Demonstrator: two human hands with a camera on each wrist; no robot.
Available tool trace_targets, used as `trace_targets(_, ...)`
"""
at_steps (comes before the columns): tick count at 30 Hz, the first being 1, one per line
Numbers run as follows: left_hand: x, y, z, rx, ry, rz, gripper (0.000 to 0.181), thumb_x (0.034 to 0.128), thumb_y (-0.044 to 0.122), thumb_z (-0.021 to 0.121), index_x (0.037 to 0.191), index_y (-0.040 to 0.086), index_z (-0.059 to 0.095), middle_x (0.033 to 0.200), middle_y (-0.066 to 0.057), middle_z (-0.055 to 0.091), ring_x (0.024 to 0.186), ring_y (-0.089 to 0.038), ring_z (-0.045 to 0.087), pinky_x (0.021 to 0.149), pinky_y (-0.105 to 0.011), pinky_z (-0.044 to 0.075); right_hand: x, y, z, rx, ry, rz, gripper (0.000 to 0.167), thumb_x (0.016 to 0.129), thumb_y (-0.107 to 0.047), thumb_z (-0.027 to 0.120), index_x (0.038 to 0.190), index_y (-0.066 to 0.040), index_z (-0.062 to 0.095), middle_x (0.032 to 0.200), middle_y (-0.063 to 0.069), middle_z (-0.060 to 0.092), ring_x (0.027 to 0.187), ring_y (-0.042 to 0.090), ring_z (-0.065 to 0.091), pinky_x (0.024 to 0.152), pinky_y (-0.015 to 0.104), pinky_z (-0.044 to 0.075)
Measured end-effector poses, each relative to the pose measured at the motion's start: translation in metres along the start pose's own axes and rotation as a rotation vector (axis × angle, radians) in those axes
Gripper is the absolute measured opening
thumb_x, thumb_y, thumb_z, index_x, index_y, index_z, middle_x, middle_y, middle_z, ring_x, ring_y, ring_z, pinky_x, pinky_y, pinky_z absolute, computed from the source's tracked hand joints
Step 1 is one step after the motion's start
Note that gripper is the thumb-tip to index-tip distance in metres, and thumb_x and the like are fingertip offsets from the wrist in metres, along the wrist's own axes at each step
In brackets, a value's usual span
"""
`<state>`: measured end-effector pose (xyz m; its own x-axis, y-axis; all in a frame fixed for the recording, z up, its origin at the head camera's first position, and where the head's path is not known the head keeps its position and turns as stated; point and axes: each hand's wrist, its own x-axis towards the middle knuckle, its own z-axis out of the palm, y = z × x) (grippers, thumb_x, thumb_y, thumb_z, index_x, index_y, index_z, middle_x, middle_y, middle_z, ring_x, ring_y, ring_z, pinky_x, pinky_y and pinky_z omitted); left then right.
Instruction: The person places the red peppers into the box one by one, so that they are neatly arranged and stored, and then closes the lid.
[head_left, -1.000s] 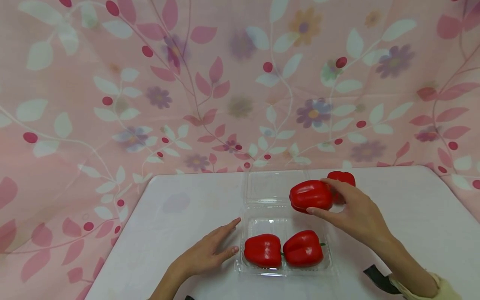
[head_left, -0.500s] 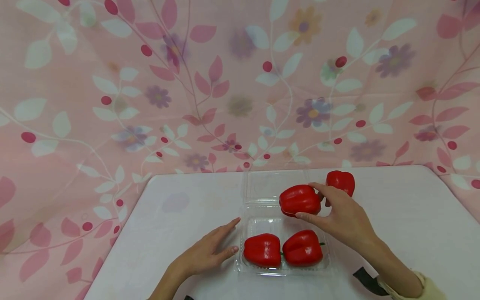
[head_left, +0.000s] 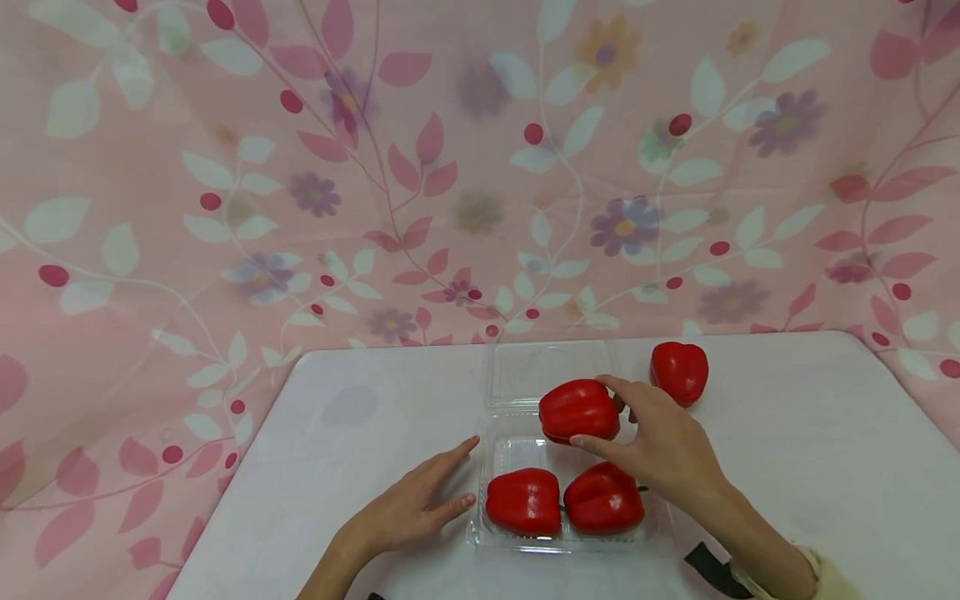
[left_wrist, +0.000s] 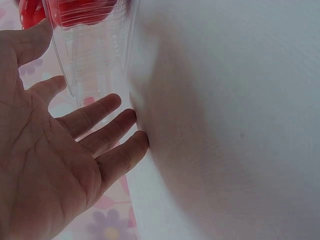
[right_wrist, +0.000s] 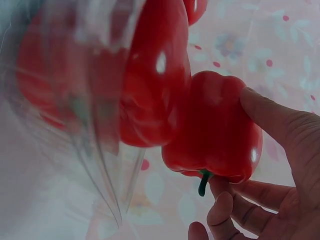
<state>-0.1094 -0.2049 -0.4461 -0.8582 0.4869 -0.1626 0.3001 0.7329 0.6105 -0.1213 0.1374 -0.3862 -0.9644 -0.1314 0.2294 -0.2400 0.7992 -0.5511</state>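
The right hand grips a red bell pepper over the back half of a clear plastic container. In the right wrist view that pepper shows its green stem, thumb on one side and fingers on the other. Two more red peppers lie side by side in the container's front half, one at left and one at right. The left hand is beside the container's left wall, fingers spread and holding nothing; the left wrist view shows its bare palm.
Another red pepper sits on the white table behind and to the right of the container. The container's clear lid lies folded back behind it. A pink floral cloth hangs behind the table.
The right hand has carried its pepper left and toward the front, from beside the pepper at the back to above the container. The left hand has stayed where it was.
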Motion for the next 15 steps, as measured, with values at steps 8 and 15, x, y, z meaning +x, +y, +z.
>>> trace_targets(8,0.0008,-0.0012,0.0004,-0.006,-0.008,-0.002,0.073,0.0928,0.062,0.052,0.156,0.04,0.023,0.154,0.005,0.037,0.139,-0.025,0.039,0.101,-0.062,0.041,-0.0003,-0.0033,0.0072,0.006,0.001,-0.002,0.087,0.063,-0.052,0.089,0.136,-0.016,0.057,0.101,0.002,0.065,0.083,0.021,0.057,0.057,0.026,0.051)
trace_targets(15,0.0011,-0.0026,0.0004,-0.004,-0.005,0.008,0.073,0.0929,0.063,0.051,0.156,0.04,0.023,0.154,0.006,0.037,0.139,-0.024,0.039,0.103,-0.06,0.04,-0.0009,-0.0079,0.0106,0.017,-0.003,0.01,0.09,0.061,-0.053,0.089,0.137,-0.018,0.056,0.105,0.001,0.066,0.081,0.019,0.058,0.059,0.028,0.054)
